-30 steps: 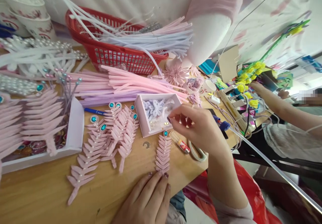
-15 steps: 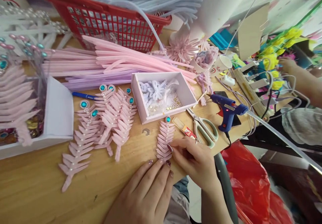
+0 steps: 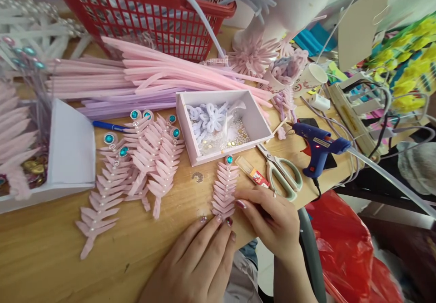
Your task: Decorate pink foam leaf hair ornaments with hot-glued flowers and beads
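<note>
My left hand [image 3: 200,257] lies on the surface [image 3: 41,253] and touches the lower end of one pink leaf [image 3: 225,188]. My right hand [image 3: 274,221] is just beside this leaf, near the scissors [image 3: 281,176].

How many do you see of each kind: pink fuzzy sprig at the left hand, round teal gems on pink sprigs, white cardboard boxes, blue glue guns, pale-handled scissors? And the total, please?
Pink fuzzy leaf-shaped sprig at the left hand: 1
Round teal gems on pink sprigs: 7
White cardboard boxes: 2
Blue plastic glue gun: 1
Pale-handled metal scissors: 1
Total: 12
</note>
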Tool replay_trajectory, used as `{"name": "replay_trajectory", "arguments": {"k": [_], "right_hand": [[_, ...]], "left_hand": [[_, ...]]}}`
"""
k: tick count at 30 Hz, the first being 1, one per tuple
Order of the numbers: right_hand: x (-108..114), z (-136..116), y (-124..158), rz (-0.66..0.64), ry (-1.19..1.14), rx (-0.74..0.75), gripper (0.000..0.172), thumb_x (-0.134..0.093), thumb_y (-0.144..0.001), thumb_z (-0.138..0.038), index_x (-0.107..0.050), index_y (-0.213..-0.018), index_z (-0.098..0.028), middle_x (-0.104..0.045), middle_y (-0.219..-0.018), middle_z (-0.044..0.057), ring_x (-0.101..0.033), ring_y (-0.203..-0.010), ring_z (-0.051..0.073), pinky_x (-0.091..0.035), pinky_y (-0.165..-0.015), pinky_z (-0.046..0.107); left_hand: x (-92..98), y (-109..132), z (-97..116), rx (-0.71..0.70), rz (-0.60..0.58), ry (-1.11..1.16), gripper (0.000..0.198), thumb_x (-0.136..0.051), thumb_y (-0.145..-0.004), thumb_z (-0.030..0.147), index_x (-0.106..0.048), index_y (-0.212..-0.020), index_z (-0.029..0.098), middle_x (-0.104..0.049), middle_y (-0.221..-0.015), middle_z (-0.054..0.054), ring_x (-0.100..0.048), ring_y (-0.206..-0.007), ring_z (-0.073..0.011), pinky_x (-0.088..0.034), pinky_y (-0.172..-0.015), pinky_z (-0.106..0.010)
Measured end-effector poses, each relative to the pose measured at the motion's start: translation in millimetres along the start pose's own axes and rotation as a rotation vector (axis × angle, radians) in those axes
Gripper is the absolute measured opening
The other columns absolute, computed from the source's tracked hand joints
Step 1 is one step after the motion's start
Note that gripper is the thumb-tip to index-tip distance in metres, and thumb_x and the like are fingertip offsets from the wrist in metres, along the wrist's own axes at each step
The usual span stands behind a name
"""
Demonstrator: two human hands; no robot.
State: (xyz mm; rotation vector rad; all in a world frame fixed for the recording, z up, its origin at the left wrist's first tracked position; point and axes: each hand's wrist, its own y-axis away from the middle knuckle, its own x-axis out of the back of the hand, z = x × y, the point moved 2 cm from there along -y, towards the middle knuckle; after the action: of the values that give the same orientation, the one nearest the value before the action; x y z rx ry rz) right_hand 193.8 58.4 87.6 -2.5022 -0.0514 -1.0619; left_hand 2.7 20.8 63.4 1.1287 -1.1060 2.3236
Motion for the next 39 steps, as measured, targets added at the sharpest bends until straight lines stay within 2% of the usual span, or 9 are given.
{"name": "replay_trajectory", "arguments": {"k": [5,14,25,28,31,33,34,36,39], "right_hand": [[3,-3,0,-0.005,-0.060,0.017,0.024,-0.058,-0.098,-0.009,-0.078,-0.104,-0.021,-0.070,-0.071,0.001,-0.062,-0.055,0.013,-0.045,-0.049,0.023],[1,-2,1,-0.062,-0.047,0.005,0.027,-0.058,-0.099,-0.009,-0.080,-0.110,-0.021,-0.071,-0.074,0.003,-0.067,-0.062,0.015,-0.052,-0.055,0.024],[5,-4,-1,-0.031,-0.045,0.012,0.027,-0.056,-0.099,-0.010,-0.081,-0.103,-0.021,-0.071,-0.069,0.003,-0.065,-0.056,0.014,-0.048,-0.049,0.024],[16,1,9,0.122,0.038,-0.062,0.019,-0.064,-0.096,-0.013,-0.080,-0.092,-0.023,-0.068,-0.065,0.000,-0.058,-0.049,0.012,-0.041,-0.045,0.025],[33,17,22,0.545,0.183,-0.259,0.016,-0.076,-0.092,-0.021,-0.071,-0.078,-0.023,-0.060,-0.063,-0.002,-0.053,-0.053,0.013,-0.040,-0.052,0.028],[45,30,29,0.843,0.224,-0.378,0.024,-0.085,-0.085,-0.032,-0.063,-0.080,-0.024,-0.058,-0.072,-0.002,-0.052,-0.061,0.015,-0.044,-0.059,0.031],[51,37,31,0.939,0.240,-0.423,0.030,-0.088,-0.081,-0.039,-0.062,-0.086,-0.024,-0.059,-0.081,0.000,-0.054,-0.067,0.017,-0.047,-0.063,0.033],[63,52,28,0.991,0.303,-0.514,0.049,-0.088,-0.076,-0.054,-0.061,-0.102,-0.022,-0.063,-0.103,0.008,-0.061,-0.084,0.023,-0.052,-0.072,0.037],[79,71,12,0.831,0.424,-0.606,0.064,-0.077,-0.079,-0.067,-0.066,-0.116,-0.017,-0.066,-0.121,0.019,-0.063,-0.112,0.035,-0.053,-0.091,0.050]], "left_hand": [[2.6,0,1,0.003,-0.029,0.004,0.036,-0.043,-0.106,0.011,-0.075,-0.124,0.013,-0.076,-0.129,-0.004,-0.062,-0.130,-0.0196,-0.028,-0.130,-0.036],[1.9,2,1,0.023,-0.041,0.022,0.038,-0.041,-0.106,0.011,-0.075,-0.124,0.013,-0.075,-0.130,-0.004,-0.062,-0.132,-0.0198,-0.027,-0.130,-0.036],[4.0,1,2,0.016,-0.033,0.014,0.038,-0.042,-0.106,0.010,-0.074,-0.125,0.013,-0.075,-0.130,-0.004,-0.062,-0.132,-0.0191,-0.028,-0.130,-0.035],[4.2,1,2,0.016,-0.024,0.012,0.038,-0.041,-0.106,0.010,-0.074,-0.125,0.014,-0.075,-0.131,-0.003,-0.062,-0.131,-0.0184,-0.027,-0.130,-0.035],[3.7,2,1,0.000,-0.018,-0.001,0.038,-0.040,-0.107,0.011,-0.074,-0.125,0.013,-0.075,-0.132,-0.004,-0.062,-0.132,-0.0190,-0.027,-0.130,-0.035],[3.1,4,1,-0.017,-0.010,-0.010,0.038,-0.040,-0.107,0.009,-0.073,-0.125,0.013,-0.074,-0.133,-0.005,-0.062,-0.132,-0.0188,-0.027,-0.130,-0.035],[2.6,5,2,-0.022,-0.003,-0.013,0.038,-0.040,-0.106,0.008,-0.073,-0.125,0.013,-0.074,-0.133,-0.005,-0.062,-0.133,-0.0187,-0.028,-0.130,-0.035],[1.2,7,2,-0.026,0.011,-0.013,0.036,-0.042,-0.106,0.008,-0.073,-0.125,0.013,-0.074,-0.135,-0.006,-0.062,-0.134,-0.0185,-0.029,-0.130,-0.035],[-1.6,9,2,-0.022,0.045,-0.003,0.032,-0.045,-0.107,0.010,-0.073,-0.122,0.012,-0.074,-0.134,-0.005,-0.062,-0.134,-0.0182,-0.029,-0.130,-0.034]]}}
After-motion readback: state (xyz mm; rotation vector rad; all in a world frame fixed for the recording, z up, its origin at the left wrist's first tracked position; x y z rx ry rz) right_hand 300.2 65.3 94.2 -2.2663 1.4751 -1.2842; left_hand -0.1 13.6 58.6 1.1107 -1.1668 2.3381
